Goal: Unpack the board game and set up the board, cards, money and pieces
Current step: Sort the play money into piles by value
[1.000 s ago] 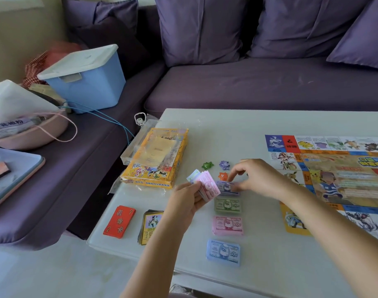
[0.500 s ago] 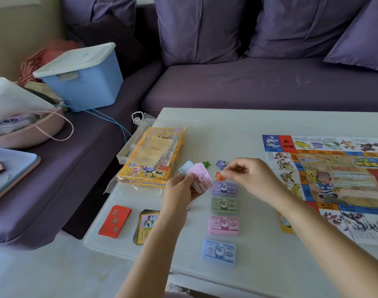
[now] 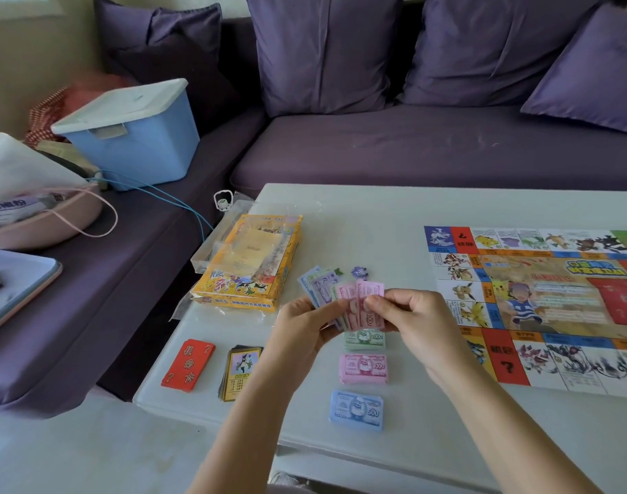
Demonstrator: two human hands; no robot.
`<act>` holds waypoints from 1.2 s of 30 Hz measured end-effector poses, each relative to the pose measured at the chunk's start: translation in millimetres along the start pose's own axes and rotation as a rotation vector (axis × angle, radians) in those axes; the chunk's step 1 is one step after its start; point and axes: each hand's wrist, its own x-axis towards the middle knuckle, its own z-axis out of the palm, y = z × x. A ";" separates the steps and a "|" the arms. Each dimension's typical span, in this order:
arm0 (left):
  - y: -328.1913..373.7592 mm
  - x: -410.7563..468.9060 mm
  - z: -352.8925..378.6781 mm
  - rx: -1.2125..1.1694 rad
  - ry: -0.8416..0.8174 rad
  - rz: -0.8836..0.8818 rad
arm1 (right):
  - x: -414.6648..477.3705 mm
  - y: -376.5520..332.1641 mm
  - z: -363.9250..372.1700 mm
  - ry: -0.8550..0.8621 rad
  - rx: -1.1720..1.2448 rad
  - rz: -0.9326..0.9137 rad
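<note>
My left hand (image 3: 301, 329) holds a fanned bundle of play money (image 3: 344, 297), blue, purple, green and pink notes. My right hand (image 3: 408, 319) pinches the pink notes at the front of that fan. Below the hands lie sorted money piles: green (image 3: 365, 340), pink (image 3: 363, 368) and blue (image 3: 356, 410). The game board (image 3: 540, 308) lies unfolded on the right of the table. A red card deck (image 3: 188, 364) and a yellow-edged card deck (image 3: 238, 370) sit at the front left. A purple game piece (image 3: 359, 272) and a green piece (image 3: 338, 271) lie behind the fan.
The yellow game box (image 3: 249, 263) in clear wrap sits at the table's left edge. A purple sofa (image 3: 411, 144) runs behind the table, carrying a blue lidded bin (image 3: 133, 137), a pink bag (image 3: 44, 219) and a tray (image 3: 16, 283).
My right hand came back from the purple money pile to the bundle and now grips its pink notes. The bundle has spread into a fan.
</note>
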 end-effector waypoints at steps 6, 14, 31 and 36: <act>-6.2 -7.3 -2.1 0.058 0.031 -0.029 | -15.5 1.1 1.0 0.068 0.114 0.048; -9.4 -15.5 -9.0 0.051 0.111 0.026 | -23.6 5.4 5.0 0.087 0.098 0.029; -8.9 -21.9 -16.6 -0.005 0.152 -0.022 | -24.7 4.9 -2.8 0.066 0.125 0.068; -8.9 -21.2 -17.9 0.028 0.172 -0.037 | -24.3 2.2 -8.7 0.015 0.146 0.081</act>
